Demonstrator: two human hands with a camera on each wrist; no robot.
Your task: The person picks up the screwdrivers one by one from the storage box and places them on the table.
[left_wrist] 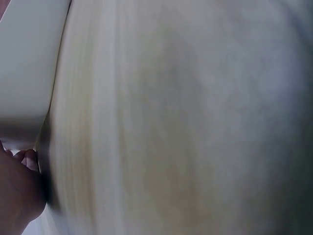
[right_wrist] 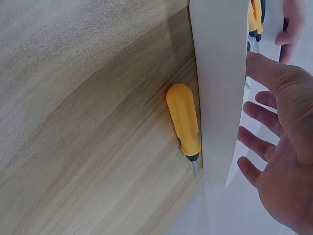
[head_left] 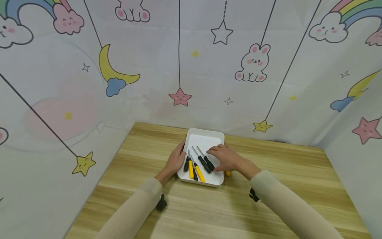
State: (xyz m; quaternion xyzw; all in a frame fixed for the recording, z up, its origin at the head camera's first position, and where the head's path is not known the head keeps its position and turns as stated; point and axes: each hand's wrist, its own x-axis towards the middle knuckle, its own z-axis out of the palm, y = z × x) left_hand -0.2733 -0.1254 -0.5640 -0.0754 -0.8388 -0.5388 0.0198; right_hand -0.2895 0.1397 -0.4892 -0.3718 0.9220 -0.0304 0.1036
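A white tray (head_left: 206,137) stands on the table, holding several screwdrivers with black handles (head_left: 204,164) and yellow handles (head_left: 199,173). At its left side my left hand (head_left: 175,160) grips the wall, thumb at the rim; the left wrist view shows only part of this hand (left_wrist: 17,191) beside the tray wall. My right hand (head_left: 227,158) is over the tray's right rim, fingers spread and holding nothing that I can see. Outside the right wall, a yellow screwdriver (right_wrist: 184,120) lies on the table, mostly hidden under the right hand in the head view.
The wood-grain table (head_left: 283,186) ends at a white cloth backdrop (head_left: 203,73) printed with stars, moons and rabbits. The cloth rises behind the tray and along both sides. A black strap piece (head_left: 253,195) hangs below the right sleeve.
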